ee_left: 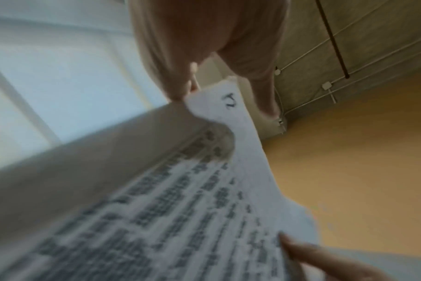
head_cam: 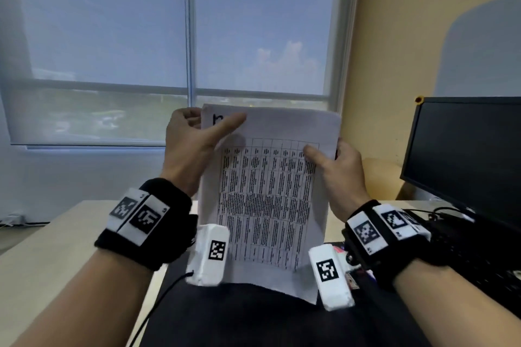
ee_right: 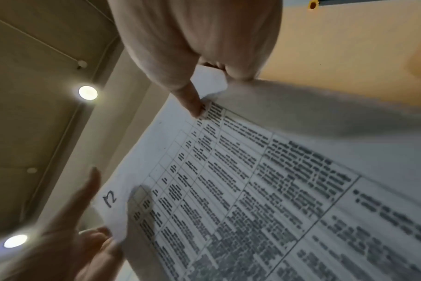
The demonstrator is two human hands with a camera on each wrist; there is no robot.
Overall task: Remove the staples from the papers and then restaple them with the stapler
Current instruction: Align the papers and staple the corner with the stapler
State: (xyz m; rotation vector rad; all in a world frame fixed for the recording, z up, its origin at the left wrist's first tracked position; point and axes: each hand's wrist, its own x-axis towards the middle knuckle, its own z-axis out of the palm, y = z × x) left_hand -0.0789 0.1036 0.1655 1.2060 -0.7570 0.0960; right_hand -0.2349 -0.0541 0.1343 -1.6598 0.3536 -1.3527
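A sheaf of white papers (head_cam: 267, 200) printed with a dense table is held upright in front of the window. A handwritten "12" marks its top left corner (ee_right: 109, 200). My left hand (head_cam: 218, 121) is at that corner: its fingers curl round the edge from behind, while the straight thumb hovers off the sheet and casts a shadow. My right hand (head_cam: 324, 155) pinches the right edge, with the thumb (ee_right: 196, 108) pressed on the printed side and the fingers behind. I see no staple and no stapler. The papers (ee_left: 204, 209) look blurred in the left wrist view.
A pale desk (head_cam: 56, 248) with a dark mat (head_cam: 253, 318) lies below the papers. At the right stand a black monitor (head_cam: 465, 155) and a keyboard (head_cam: 479, 256). A black cable (head_cam: 158, 304) trails from my left wrist. Small colourful items (head_cam: 352, 276) lie under my right wrist.
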